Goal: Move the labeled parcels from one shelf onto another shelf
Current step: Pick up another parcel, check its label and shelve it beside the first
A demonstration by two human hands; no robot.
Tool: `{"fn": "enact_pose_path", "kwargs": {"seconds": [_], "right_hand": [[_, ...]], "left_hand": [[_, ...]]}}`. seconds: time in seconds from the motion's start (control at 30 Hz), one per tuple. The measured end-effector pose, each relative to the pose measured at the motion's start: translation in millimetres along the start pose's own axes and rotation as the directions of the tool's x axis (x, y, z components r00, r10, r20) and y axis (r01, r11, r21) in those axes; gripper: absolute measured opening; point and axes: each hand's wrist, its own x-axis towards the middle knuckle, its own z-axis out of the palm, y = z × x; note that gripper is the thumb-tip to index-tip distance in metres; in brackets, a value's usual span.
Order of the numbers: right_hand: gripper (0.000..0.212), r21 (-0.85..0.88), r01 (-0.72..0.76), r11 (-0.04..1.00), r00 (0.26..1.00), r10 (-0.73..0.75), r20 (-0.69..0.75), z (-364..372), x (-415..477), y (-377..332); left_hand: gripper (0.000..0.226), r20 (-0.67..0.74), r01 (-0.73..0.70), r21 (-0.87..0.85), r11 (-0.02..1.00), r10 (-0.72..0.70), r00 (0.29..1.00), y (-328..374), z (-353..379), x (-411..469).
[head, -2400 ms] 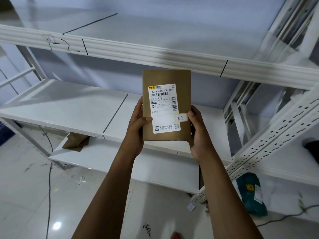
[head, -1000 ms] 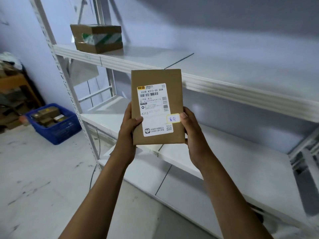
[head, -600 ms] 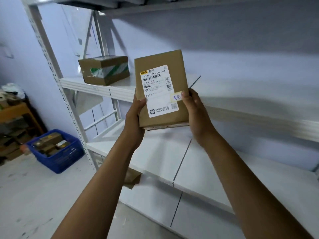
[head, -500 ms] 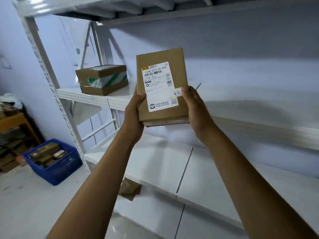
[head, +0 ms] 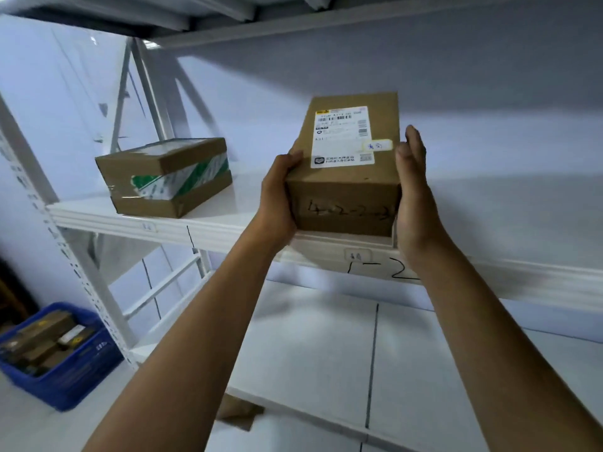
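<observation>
A brown cardboard parcel (head: pixel 346 177) with a white shipping label on top lies flat at the front edge of the upper white shelf (head: pixel 228 233). Handwritten digits mark its near face. My left hand (head: pixel 277 197) grips its left side and near corner. My right hand (head: pixel 414 194) presses flat against its right side, fingers straight. Whether its base rests fully on the shelf I cannot tell. The shelf's front lip under the parcel carries a small tag and the handwritten mark "1-2".
A second brown parcel (head: pixel 166 176) with green-striped tape sits further left on the same shelf. A lower white shelf (head: pixel 326 353) spans below. A blue crate (head: pixel 55 353) of boxes stands on the floor at left. Another shelf board (head: pixel 293 14) hangs overhead.
Both hands raised the parcel from upright in front of me, tipped it flat and brought it onto the front edge of the upper shelf. My view swung left and upward.
</observation>
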Motion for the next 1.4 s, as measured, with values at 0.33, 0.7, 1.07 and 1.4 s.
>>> {"fn": "enact_pose_path", "kwargs": {"seconds": [0.33,0.7,1.07,1.4], "right_hand": [[0.045,0.126,-0.199,0.972,0.920,0.230,-0.318,8.3,-13.3,-16.6],[0.052,-0.087,-0.242,0.966,0.765,0.135,-0.630,18.8,-19.4,-21.9],[0.045,-0.176,-0.303,0.937,0.778,0.136,-0.613,17.3,-21.0,-28.8],[0.031,-0.246,-0.263,0.933,0.792,0.063,-0.608,6.0,-12.3,-17.1]], "left_hand": [[0.065,0.278,0.050,0.201,0.978,-0.106,0.955,-9.8,-7.4,16.4],[0.070,0.268,0.086,0.265,0.960,-0.159,0.950,0.8,-5.9,4.5],[0.049,0.172,0.115,0.195,0.974,-0.149,0.974,10.7,1.5,-10.1],[0.102,0.019,0.182,0.170,0.969,-0.188,0.982,3.1,0.2,-1.8]]}}
